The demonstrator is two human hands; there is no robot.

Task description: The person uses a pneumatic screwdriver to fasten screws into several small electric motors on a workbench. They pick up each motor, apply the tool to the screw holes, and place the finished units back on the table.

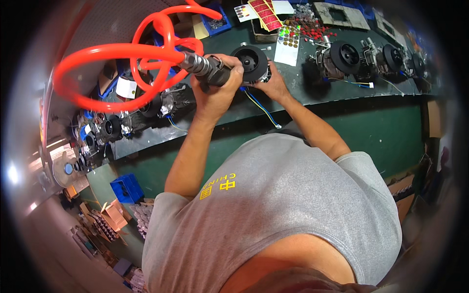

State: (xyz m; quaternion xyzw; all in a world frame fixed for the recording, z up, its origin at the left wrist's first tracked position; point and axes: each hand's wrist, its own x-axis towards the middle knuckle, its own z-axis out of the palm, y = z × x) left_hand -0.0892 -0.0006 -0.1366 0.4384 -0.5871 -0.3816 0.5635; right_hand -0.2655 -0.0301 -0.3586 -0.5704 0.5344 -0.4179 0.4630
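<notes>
My left hand (216, 92) is wrapped round a dark pneumatic tool (213, 71), whose metal coupling joins a bright orange coiled air hose (117, 51). Just right of the tool sits a small motor unit with a round black fan wheel (250, 62). Gripping that unit's right side is my right hand (274, 87), its fingers partly hidden behind the unit. The tool's working end is out of sight behind the left hand and the wheel. From the unit, blue and yellow wires (261, 108) hang over the bench edge to a white plug.
Similar motor units (345, 57) stand along the dark green bench (298, 90) on the right, and several more (111, 127) on the left. Sticker sheets (287, 45), red parts (317, 32) and a blue bin (215, 23) lie at the back. A blue crate (126, 188) is lower left.
</notes>
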